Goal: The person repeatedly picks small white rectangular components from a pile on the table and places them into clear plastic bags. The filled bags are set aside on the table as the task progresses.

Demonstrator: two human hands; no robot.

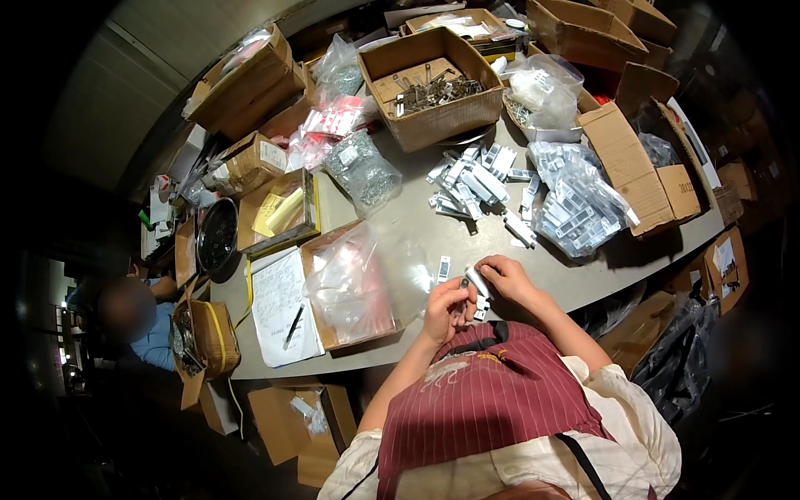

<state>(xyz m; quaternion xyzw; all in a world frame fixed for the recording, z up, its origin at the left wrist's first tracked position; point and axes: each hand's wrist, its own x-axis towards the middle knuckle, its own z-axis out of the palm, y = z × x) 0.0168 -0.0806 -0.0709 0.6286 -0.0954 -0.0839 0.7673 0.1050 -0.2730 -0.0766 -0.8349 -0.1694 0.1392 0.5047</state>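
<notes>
Close to the table's front edge, in front of my red apron, my two hands work together. My right hand [510, 278] pinches a pale, narrow metal part [477, 281] at its upper end. The fingers of my left hand [448, 310] are closed beside the part's lower end, and a small dark tip [464, 283] shows between them; what it belongs to is hidden. A small silver-white latch-like piece [444, 267] lies just beyond my left hand. Another pale piece [482, 310] shows below the held part. Farther off sits a loose heap of similar metal pieces [479, 179].
A clear bag of metal pieces [579, 204] lies right of the heap. An open carton of metal clips [437, 125] stands behind. On the left are a plastic-lined box [312, 262], a written sheet [282, 321] with a pen [293, 327] and a black bowl [218, 237]. Another person [154, 333] is at far left.
</notes>
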